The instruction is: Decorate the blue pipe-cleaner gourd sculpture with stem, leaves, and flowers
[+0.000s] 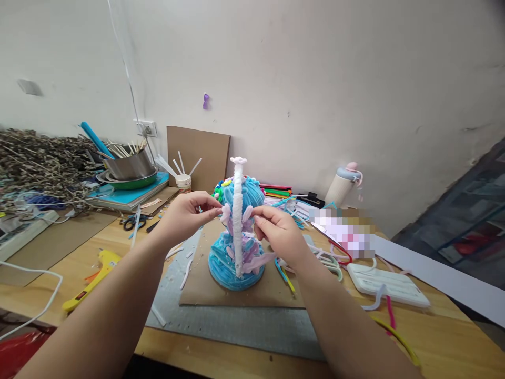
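A blue pipe-cleaner craft with a round base and a rounded blue top stands upright in front of me. A white wrapped stem rises along its near side, tipped with a pale pink flower. My left hand pinches a pale pink pipe-cleaner loop at the stem's left. On the other side, my right hand has thumb and finger closed at a matching pink loop. Lilac pieces hang lower on the craft. Small coloured flowers show behind the stem.
Brown cardboard lies under the craft, over a grey mat. A yellow glue gun and scissors lie left. A paper cup and metal bowl stand behind. Right are a bottle and a white case.
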`<state>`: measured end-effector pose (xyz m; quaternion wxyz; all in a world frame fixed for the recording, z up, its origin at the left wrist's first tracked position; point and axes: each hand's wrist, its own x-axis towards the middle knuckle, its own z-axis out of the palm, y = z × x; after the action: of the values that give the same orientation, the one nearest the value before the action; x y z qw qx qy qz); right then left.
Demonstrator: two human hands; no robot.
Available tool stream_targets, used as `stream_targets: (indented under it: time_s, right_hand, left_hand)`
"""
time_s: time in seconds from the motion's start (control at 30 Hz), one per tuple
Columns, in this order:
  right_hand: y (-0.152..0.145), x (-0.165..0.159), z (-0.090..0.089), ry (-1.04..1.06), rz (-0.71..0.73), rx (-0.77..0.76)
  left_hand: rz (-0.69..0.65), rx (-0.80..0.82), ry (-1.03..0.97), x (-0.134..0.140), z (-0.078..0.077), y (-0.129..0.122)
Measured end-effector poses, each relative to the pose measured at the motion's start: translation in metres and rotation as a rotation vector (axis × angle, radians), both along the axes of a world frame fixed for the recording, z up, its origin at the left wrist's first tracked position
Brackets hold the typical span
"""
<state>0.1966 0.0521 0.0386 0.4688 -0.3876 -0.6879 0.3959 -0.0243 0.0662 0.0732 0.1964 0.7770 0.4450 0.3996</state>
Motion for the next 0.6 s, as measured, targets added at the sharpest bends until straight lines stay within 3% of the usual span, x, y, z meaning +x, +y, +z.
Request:
stream_targets:
  time_s: [0.13,0.37,0.6]
  right_hand:
    - [0.01,0.001,0.005,-0.055,0.106,-0.042]
    - [0.02,0.005,0.012,-0.193,0.171,0.174]
    - [0.02,0.008,0.019,-0.392,0.166,0.278]
  left_hand:
    - [-0.02,0.066,0.038,0.002,0.0,0.006]
    - [-0.046,0.307,0.06,0.003,0.001,0.012]
    - [-0.072,0.305,0.073,0.01,0.004,0.011]
